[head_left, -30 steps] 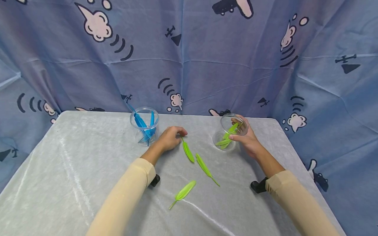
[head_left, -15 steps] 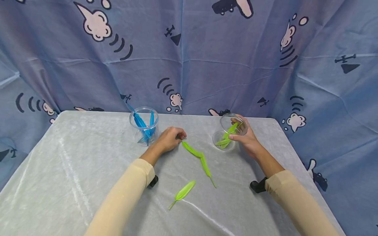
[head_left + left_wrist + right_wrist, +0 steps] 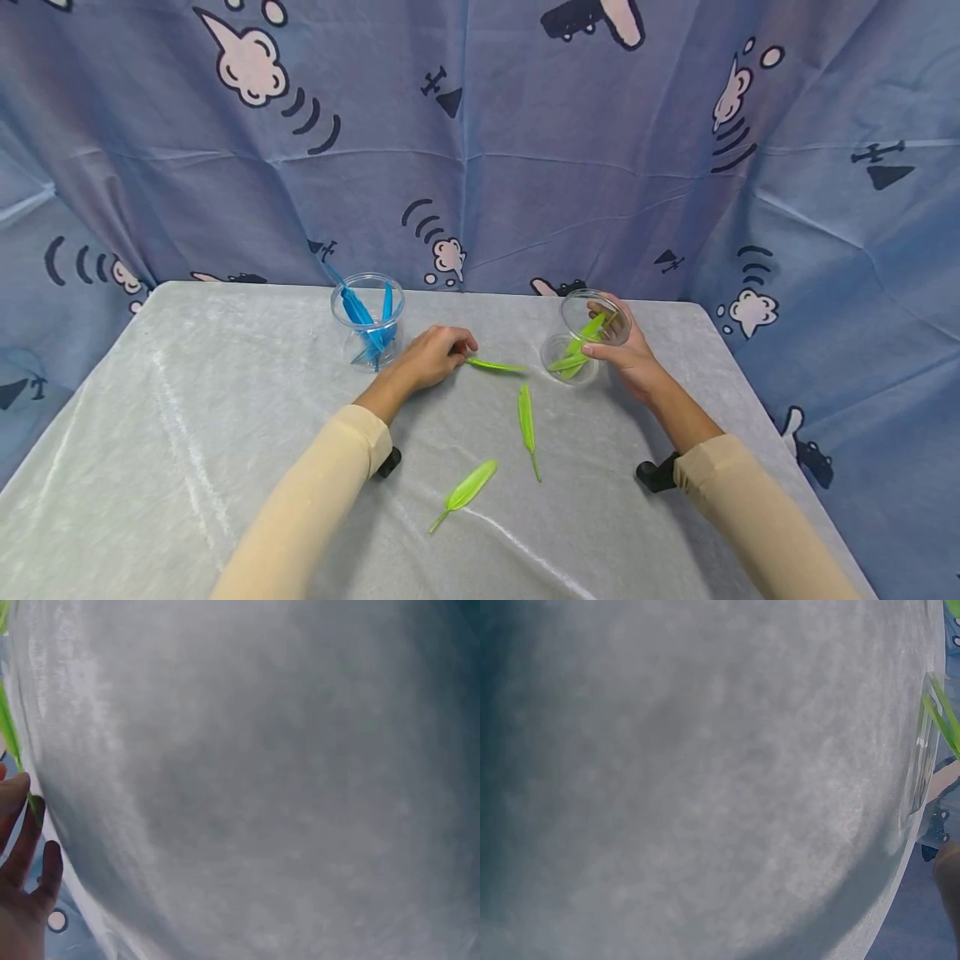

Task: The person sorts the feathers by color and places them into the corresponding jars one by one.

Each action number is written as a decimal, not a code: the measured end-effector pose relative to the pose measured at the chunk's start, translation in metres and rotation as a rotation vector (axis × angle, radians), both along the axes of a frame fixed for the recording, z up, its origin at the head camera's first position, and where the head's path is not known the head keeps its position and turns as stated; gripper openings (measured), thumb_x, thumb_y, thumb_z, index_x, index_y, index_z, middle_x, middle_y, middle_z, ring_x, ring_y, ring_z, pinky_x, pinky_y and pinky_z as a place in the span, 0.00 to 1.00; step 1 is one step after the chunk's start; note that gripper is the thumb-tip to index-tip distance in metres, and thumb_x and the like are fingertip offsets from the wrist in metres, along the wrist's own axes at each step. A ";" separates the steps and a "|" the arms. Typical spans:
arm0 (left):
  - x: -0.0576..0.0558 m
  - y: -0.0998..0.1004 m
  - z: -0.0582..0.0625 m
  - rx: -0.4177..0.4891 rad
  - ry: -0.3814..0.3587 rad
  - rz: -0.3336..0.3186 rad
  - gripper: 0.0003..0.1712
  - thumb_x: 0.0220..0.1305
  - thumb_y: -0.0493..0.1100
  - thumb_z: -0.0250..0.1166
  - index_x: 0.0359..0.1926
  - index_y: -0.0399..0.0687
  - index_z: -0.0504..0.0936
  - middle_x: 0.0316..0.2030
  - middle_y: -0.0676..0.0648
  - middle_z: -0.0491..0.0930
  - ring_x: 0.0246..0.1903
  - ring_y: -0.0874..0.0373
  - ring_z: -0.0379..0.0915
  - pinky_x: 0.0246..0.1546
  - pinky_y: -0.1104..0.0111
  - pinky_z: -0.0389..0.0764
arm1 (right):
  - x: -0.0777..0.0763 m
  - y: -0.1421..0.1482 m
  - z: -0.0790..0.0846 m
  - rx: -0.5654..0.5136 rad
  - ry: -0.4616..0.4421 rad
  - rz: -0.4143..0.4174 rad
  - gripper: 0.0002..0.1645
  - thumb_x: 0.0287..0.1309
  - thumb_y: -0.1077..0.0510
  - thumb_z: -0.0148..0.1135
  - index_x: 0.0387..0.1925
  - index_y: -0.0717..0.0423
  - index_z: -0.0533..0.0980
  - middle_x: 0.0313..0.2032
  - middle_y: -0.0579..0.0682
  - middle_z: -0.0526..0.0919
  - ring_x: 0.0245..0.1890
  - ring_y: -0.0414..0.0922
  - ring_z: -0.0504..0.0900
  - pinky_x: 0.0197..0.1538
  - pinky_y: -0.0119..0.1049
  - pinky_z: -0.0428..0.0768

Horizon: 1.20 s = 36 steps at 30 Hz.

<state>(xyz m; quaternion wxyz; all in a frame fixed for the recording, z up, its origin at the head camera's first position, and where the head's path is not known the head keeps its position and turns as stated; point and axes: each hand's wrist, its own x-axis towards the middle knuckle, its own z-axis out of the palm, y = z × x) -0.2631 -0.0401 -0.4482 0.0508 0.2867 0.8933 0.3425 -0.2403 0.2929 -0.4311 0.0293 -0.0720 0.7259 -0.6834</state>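
Note:
My left hand (image 3: 435,357) pinches the quill end of a green feather (image 3: 497,366), which points right across the table. In the left wrist view the thumb and a finger (image 3: 28,817) meet on its thin stem. On the right, my right hand (image 3: 626,354) grips a clear plastic cup (image 3: 564,340) around its rim side, fingers behind and thumb in front. Several green feathers (image 3: 576,354) lie inside that cup. Two more green feathers rest on the cloth: one upright in view (image 3: 527,421), one slanted nearer the front (image 3: 471,486).
A second clear cup (image 3: 347,337) holding several blue feathers (image 3: 360,310) stands left of my left hand. Grey cloth covers the table (image 3: 187,450). A blue patterned curtain (image 3: 510,208) hangs right behind the table's back edge.
The feather in my left hand has swung from pointing down to pointing right, brushing the loose feather beside it, which has turned more upright. The right hand and its cup have stayed put.

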 end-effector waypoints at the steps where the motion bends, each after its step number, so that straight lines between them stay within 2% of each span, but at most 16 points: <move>1: 0.000 0.001 0.001 0.012 -0.003 -0.004 0.10 0.63 0.29 0.65 0.43 0.43 0.86 0.35 0.49 0.84 0.38 0.58 0.78 0.47 0.61 0.78 | 0.000 0.000 0.000 0.000 0.000 0.001 0.55 0.53 0.77 0.62 0.75 0.44 0.52 0.73 0.59 0.55 0.76 0.53 0.47 0.76 0.53 0.39; 6: 0.000 0.004 0.008 0.097 -0.045 -0.007 0.10 0.65 0.30 0.64 0.45 0.41 0.85 0.34 0.48 0.83 0.37 0.57 0.76 0.44 0.64 0.77 | 0.000 0.000 -0.001 -0.005 0.001 0.002 0.54 0.53 0.77 0.62 0.75 0.44 0.52 0.73 0.60 0.55 0.76 0.53 0.48 0.76 0.53 0.38; 10: 0.001 0.006 0.016 0.217 -0.087 0.012 0.10 0.66 0.30 0.63 0.46 0.37 0.85 0.35 0.45 0.83 0.37 0.56 0.77 0.42 0.65 0.78 | -0.001 0.000 -0.002 -0.009 0.003 0.005 0.54 0.52 0.78 0.62 0.74 0.45 0.53 0.73 0.62 0.54 0.75 0.54 0.49 0.76 0.53 0.39; 18: 0.003 0.008 0.035 0.473 -0.131 0.111 0.10 0.65 0.29 0.65 0.47 0.38 0.83 0.40 0.39 0.84 0.39 0.53 0.80 0.43 0.66 0.81 | 0.000 0.000 -0.001 0.000 0.001 0.002 0.55 0.53 0.77 0.62 0.75 0.43 0.52 0.74 0.61 0.54 0.75 0.53 0.48 0.76 0.54 0.38; 23: 0.003 0.013 0.047 0.592 -0.112 0.131 0.11 0.64 0.28 0.65 0.47 0.37 0.83 0.39 0.40 0.84 0.39 0.53 0.80 0.44 0.66 0.81 | 0.000 0.000 -0.001 0.002 0.005 0.002 0.54 0.53 0.78 0.62 0.75 0.44 0.52 0.73 0.60 0.55 0.74 0.53 0.49 0.76 0.54 0.39; 36: 0.002 0.025 0.078 0.782 -0.030 0.115 0.11 0.65 0.29 0.65 0.48 0.34 0.83 0.40 0.37 0.84 0.40 0.52 0.80 0.42 0.69 0.80 | -0.001 -0.001 0.000 0.002 -0.007 -0.011 0.54 0.53 0.77 0.63 0.75 0.45 0.52 0.73 0.60 0.55 0.76 0.52 0.48 0.76 0.52 0.39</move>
